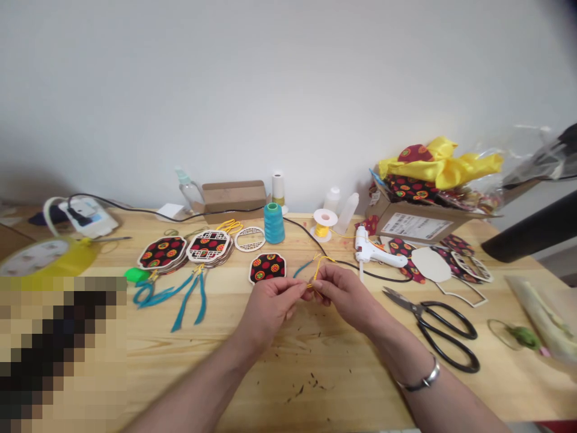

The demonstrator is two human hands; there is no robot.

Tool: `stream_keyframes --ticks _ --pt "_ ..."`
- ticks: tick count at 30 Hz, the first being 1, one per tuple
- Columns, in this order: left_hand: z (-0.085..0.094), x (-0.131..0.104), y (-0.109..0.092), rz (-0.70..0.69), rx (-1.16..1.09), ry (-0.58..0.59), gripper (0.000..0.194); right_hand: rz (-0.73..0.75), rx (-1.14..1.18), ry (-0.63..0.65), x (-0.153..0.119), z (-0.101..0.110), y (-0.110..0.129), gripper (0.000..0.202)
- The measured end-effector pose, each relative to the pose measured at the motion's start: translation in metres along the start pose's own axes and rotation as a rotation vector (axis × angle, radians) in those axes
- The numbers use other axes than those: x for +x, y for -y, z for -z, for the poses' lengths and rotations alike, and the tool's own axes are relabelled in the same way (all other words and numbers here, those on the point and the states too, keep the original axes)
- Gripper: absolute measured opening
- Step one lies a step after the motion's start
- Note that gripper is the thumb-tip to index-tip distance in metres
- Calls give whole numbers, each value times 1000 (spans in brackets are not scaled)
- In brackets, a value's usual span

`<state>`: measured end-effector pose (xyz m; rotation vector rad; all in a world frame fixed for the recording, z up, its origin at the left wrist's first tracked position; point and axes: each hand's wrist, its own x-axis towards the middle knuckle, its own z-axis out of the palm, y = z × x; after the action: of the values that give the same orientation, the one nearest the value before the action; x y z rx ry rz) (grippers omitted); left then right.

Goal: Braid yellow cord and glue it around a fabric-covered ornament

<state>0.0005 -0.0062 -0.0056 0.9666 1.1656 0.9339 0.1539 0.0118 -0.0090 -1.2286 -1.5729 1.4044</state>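
Observation:
Over the middle of the wooden table, my left hand (279,299) and my right hand (339,293) meet, both with fingers pinched. A thin yellow cord (317,270) runs between their fingertips and loops up above the right thumb. Just behind the hands lies a blue tassel strip (303,269), and whether it joins the cord I cannot tell. A patterned fabric piece (267,267), dark with red and yellow motifs, rests beyond my left hand. The spool of yellow cord (324,226) stands farther back, a strand trailing from it.
Black-handled scissors (433,328) lie right of my hands, near a white glue gun (376,252). A blue thread cone (273,224) stands behind. Left are stacked patterned pieces (163,252) and blue tassels (189,300). A cardboard box (415,225) of fabric sits at back right.

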Motion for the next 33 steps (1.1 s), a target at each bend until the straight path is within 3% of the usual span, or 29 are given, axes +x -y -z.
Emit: stream_keyframes --ticks 9,15,21,26,33 --pt "1 -1 -2 -64 32 -30 27 35 -32 -59 1 1 -5 13" --pt "0 -2 -2 10 103 -5 25 49 -67 -89 1 2 -6 15" --pt "1 -1 -1 -1 194 -11 21 28 -11 -69 0 0 -8 12" --pt "-3 -5 -1 -161 322 -82 13 -77 132 -27 -1 -3 -3 11" --pt "-5 -8 7 -350 465 -55 18 -123 125 -81 -1 -11 -4 16"
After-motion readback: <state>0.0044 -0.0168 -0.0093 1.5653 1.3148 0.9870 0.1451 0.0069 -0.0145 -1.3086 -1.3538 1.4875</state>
